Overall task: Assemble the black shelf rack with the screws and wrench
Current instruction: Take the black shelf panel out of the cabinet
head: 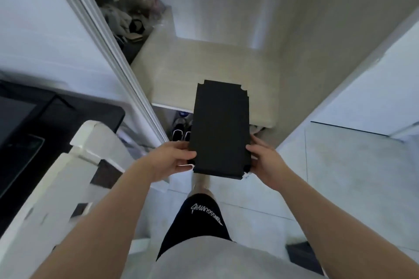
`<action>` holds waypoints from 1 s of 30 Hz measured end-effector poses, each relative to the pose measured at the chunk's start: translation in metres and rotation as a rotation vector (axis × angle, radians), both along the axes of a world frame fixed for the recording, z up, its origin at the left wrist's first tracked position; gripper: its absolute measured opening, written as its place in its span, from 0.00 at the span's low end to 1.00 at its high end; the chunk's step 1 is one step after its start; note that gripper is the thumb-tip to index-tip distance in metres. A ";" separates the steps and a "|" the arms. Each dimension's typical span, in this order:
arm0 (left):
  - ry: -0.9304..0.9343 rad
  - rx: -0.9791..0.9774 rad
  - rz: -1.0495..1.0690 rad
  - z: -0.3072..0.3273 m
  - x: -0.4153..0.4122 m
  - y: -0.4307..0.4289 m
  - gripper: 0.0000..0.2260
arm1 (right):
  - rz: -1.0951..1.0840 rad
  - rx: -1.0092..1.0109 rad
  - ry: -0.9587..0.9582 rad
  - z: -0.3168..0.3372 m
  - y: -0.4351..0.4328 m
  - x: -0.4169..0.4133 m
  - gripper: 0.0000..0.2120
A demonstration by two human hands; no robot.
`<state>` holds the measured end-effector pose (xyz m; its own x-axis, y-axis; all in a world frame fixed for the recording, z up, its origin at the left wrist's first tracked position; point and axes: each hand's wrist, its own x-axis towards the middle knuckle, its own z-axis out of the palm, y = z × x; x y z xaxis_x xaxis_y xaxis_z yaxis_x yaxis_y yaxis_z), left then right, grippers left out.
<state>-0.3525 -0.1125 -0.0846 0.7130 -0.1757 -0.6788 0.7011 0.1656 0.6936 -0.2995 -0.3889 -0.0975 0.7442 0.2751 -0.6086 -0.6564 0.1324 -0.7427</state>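
A person stands on a tiled floor before a pale bench, holding a black shelf panel flat in the air over the bench's near edge. The left hand and right hand each grasp a long side near the panel's closest end, thumbs on top, leaving the far end unsupported. A loosened grip could likely let it tip, slide free and strike the bench or the shoes below, chipping its notched corners.
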 end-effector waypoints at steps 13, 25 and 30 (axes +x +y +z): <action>0.157 0.086 -0.086 -0.012 -0.158 -0.005 0.16 | -0.042 0.018 0.128 -0.020 -0.003 -0.174 0.19; 0.315 0.186 -0.325 -0.116 -0.199 -0.022 0.14 | -0.333 -0.015 0.295 -0.122 -0.001 -0.298 0.17; 0.326 0.352 -0.495 -0.183 -0.192 -0.063 0.20 | -0.419 -0.065 0.327 -0.190 -0.027 -0.323 0.13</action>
<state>-0.5450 -0.1758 -0.2679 0.3554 -0.1577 -0.9213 0.8178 -0.4248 0.3882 -0.6227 -0.4158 -0.2877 0.5509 -0.0515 -0.8330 -0.7555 0.3933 -0.5239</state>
